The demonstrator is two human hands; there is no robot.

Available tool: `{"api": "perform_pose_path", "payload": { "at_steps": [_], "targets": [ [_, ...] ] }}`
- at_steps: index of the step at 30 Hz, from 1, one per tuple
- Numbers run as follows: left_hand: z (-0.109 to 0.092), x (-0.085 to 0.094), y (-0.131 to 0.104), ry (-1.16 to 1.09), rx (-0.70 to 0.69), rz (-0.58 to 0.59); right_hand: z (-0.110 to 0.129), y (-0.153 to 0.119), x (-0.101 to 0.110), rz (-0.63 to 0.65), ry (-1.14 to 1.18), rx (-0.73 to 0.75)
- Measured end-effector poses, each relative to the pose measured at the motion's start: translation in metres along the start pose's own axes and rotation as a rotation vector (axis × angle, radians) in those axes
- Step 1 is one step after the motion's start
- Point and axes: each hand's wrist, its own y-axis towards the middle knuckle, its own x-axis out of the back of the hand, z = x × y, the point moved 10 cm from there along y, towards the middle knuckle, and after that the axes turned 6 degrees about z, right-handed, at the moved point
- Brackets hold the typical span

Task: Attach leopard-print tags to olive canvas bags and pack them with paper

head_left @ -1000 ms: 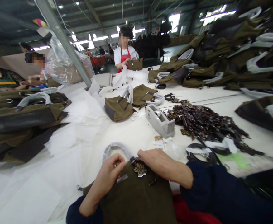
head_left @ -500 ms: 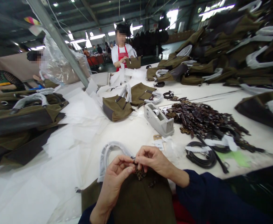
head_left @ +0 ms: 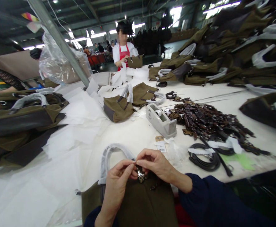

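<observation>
The leopard-print charm [head_left: 141, 176] hangs at the upper edge of the olive bag [head_left: 147, 201], near the foot of its wrapped handle [head_left: 105, 164]. It looks small and light, with a glossy face that may be slippery; its top end seems the surest place to pinch. The left hand [head_left: 117, 181] and the right hand [head_left: 157, 164] meet there, fingers of both pinched together at the charm's top; the exact bit between the fingertips is too small to tell.

The bag stands close before the person at the near side of the counter [head_left: 128, 138]. Its cloth body looks soft, likely to fold if pressed, so the firmer upper edge would be the better hold; the handle's white wrapping could slide or tear under a hard grip.

Beyond, a tag [head_left: 161, 146] lies near the tape dispenser [head_left: 160, 121], with a coiled black strap [head_left: 211, 165] to the right and a heap of dark trimmings [head_left: 206, 119] behind it. White sheets [head_left: 81, 110] spread leftward.
</observation>
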Motion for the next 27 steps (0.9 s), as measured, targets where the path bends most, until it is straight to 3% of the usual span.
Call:
{"api": "perform_pose_path", "payload": {
  "at_steps": [5,19,27],
  "targets": [
    [-0.006,-0.004,-0.002,0.042,-0.011,0.032,0.004,-0.001,0.001,-0.026,-0.058,0.002],
    [0.004,-0.006,0.000,0.046,0.019,0.046,0.003,-0.001,-0.003,-0.012,-0.033,0.011],
    [0.008,-0.006,0.002,0.058,0.031,0.051,0.006,0.000,0.006,-0.063,-0.037,0.030]
  ]
}}
